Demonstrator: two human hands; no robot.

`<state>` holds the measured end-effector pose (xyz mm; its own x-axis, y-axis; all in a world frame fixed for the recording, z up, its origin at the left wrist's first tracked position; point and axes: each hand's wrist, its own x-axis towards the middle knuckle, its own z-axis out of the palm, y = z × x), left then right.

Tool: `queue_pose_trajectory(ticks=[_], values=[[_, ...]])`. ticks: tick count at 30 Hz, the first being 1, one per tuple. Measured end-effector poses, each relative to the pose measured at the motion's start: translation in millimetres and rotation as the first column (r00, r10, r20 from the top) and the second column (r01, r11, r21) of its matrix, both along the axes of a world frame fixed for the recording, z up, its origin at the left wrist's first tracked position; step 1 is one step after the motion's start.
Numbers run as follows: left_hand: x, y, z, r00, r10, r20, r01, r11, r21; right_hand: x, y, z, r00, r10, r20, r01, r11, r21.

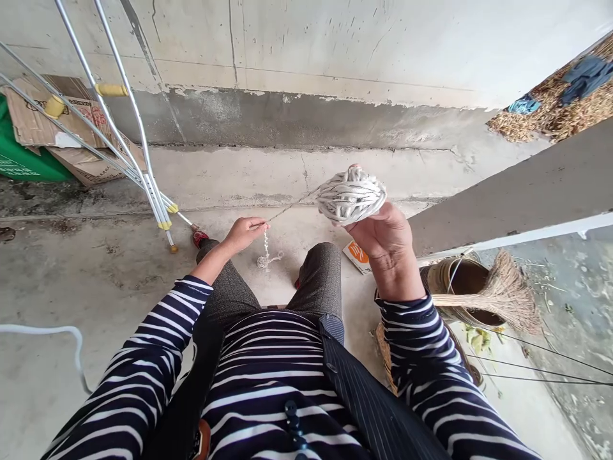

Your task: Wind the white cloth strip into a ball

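A thick ball of white cord (352,197) rests in my right hand (383,239), whose fingers wrap round it from below and behind. One strand (292,206) runs taut from the ball, down and left to my left hand (246,233). There my thumb and fingertips pinch the strand. Below that pinch hangs a twisted length of white cord (265,243), ending in a small loose tangle (263,262) near the floor between my knees. The fingers at the back of the ball are mostly hidden by it.
Aluminium crutches (153,191) lean at the left before cardboard boxes (52,121) and a green bag (23,153). A straw broom (507,297) lies across a bucket (438,278) at the right. Behind a low wall (517,185) are husks (575,102) with blue cloth.
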<state>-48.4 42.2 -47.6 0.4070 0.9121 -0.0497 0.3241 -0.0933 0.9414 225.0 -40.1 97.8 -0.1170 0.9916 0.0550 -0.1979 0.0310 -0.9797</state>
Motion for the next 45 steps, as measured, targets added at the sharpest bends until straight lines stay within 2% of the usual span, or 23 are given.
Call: queue_pose_trajectory(ticks=[4,9,11,16,19,24,27,29,32,35,38,40,42,45], values=[[4.9,7.3,-5.1,0.999,0.029,0.045,-0.029,1.000,0.001,-1.6,-8.2,12.9,0.998,-0.069,-0.014,0.069,0.997,0.034],[0.8,18.2,-3.2,0.999,-0.011,0.041,0.011,1.000,0.010,-5.5,-17.7,43.7,0.964,-0.253,-0.075,0.258,0.964,0.060],[-1.8,20.2,-3.8,0.999,-0.006,0.049,0.006,1.000,0.009,-3.2,-20.3,52.9,0.955,-0.286,-0.083,0.292,0.953,0.085],[0.2,25.3,-4.6,0.995,0.045,0.084,-0.047,0.999,0.023,5.0,-22.8,57.6,0.973,-0.232,-0.019,0.232,0.960,0.156],[4.2,30.8,-3.4,0.994,0.052,0.091,-0.053,0.999,0.012,4.7,-25.3,65.2,0.968,-0.246,-0.038,0.249,0.952,0.176],[4.4,32.8,-4.2,0.994,0.057,0.091,-0.051,0.997,-0.061,-2.3,-31.9,91.8,0.924,-0.348,-0.157,0.376,0.902,0.211],[2.7,30.0,-6.5,0.994,0.050,0.100,-0.041,0.995,-0.091,-2.6,-32.7,103.2,0.907,-0.331,-0.262,0.393,0.888,0.238],[2.8,30.1,-6.9,0.996,0.050,0.072,-0.044,0.996,-0.079,0.9,-31.8,108.1,0.902,-0.303,-0.309,0.391,0.876,0.282],[4.7,36.3,-1.8,0.998,0.063,0.012,-0.063,0.998,-0.007,10.2,-28.4,112.4,0.887,-0.323,-0.330,0.434,0.825,0.361],[7.4,45.0,16.3,0.995,0.096,-0.023,-0.095,0.994,0.056,19.1,-22.2,113.6,0.871,-0.369,-0.324,0.484,0.754,0.443],[10.6,47.7,49.5,0.997,0.059,0.046,-0.063,0.993,0.097,20.7,-17.4,113.6,0.855,-0.404,-0.326,0.517,0.717,0.467],[13.4,44.9,75.4,0.991,0.002,0.137,-0.017,0.993,0.113,17.1,-18.2,114.3,0.863,-0.399,-0.311,0.504,0.734,0.456],[15.7,40.1,99.1,0.973,-0.049,0.224,0.030,0.996,0.089,12.4,-21.8,115.6,0.886,-0.390,-0.251,0.463,0.782,0.419],[15.1,34.0,126.1,0.949,-0.068,0.309,0.062,0.998,0.031,9.0,-26.5,117.4,0.894,-0.387,-0.223,0.446,0.806,0.389]])
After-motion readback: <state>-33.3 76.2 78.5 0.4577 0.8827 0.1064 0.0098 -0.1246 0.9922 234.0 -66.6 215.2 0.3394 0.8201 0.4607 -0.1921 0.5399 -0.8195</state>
